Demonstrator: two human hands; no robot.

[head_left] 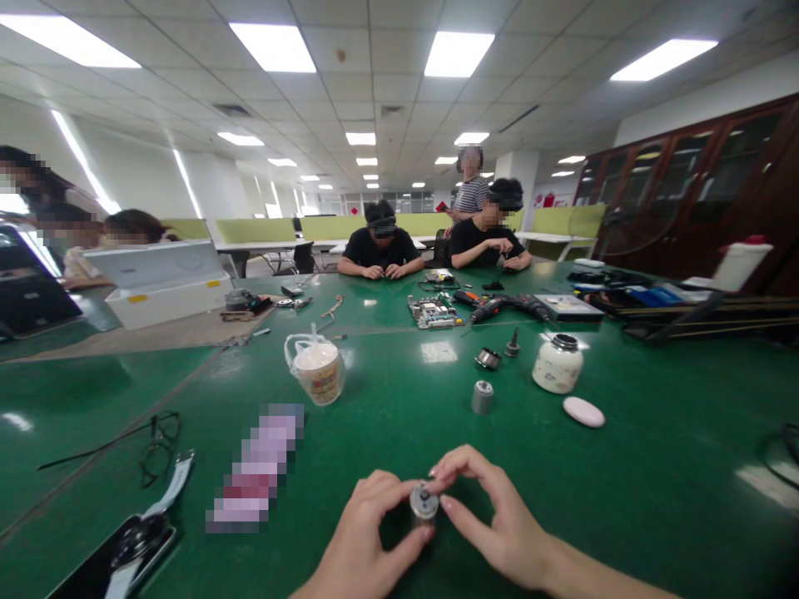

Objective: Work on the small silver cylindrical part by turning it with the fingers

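Observation:
A small silver electric motor [425,502], a cylinder with a round boss in its end, stands upright near the table's front edge. My left hand [374,532] grips it between thumb and forefinger. My right hand [490,520] curls in from the other side, thumb and forefinger closed at the motor's upper right rim. Farther out are a similar metal cylinder [482,398], an open metal housing [488,358] lying tilted, and a motor rotor [513,344] with its shaft up.
On the green table [599,499] are a cream jar [558,366], its pink lid [583,412], a bagged paper cup [318,370], glasses [161,445], a watch [175,482] on a phone, and a blurred-out pink item [259,474]. A circuit board [434,312] and power drill [490,308] lie beyond; people sit opposite.

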